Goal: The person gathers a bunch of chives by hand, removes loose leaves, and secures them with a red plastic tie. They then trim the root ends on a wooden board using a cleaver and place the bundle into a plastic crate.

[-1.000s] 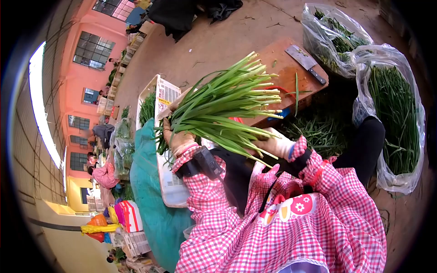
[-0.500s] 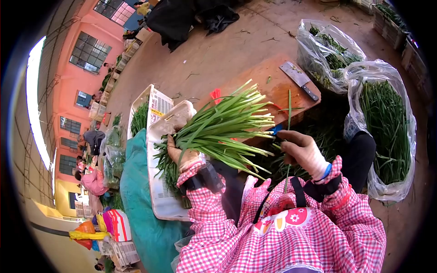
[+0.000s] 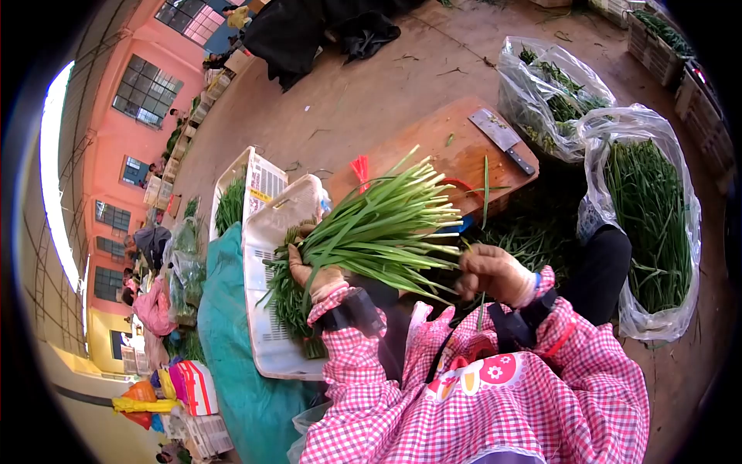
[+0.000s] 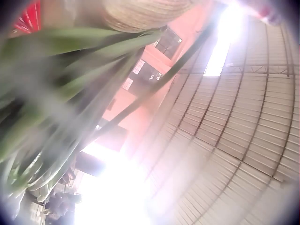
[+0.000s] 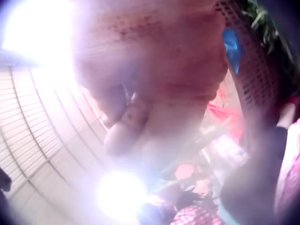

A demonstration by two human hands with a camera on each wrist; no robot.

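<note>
In the head view my left hand (image 3: 315, 272) grips a thick bunch of green stalks (image 3: 379, 224) near its leafy end, the pale cut ends fanning to the right. My right hand (image 3: 498, 272) is just off the lower cut ends, fingers curled and pinching a thin green leaf (image 3: 481, 311) that hangs below it. Blurred stalks (image 4: 51, 89) fill the left of the left wrist view. The right wrist view shows the blurred curled fingers (image 5: 129, 124) close up. Behind the bunch sits a white crate (image 3: 267, 309) with more greens in it.
A cleaver (image 3: 498, 133) lies on a wooden board (image 3: 433, 139). Clear bags of greens (image 3: 649, 224) stand at right. Loose greens (image 3: 533, 240) lie below the board. Teal cloth (image 3: 232, 325) covers the left side; a second crate (image 3: 263, 182) stands behind.
My right hand let go of the bunch's lower stalks, moved right, then came slightly back toward the cut ends. My left hand stays on the bunch, now lower in view.
</note>
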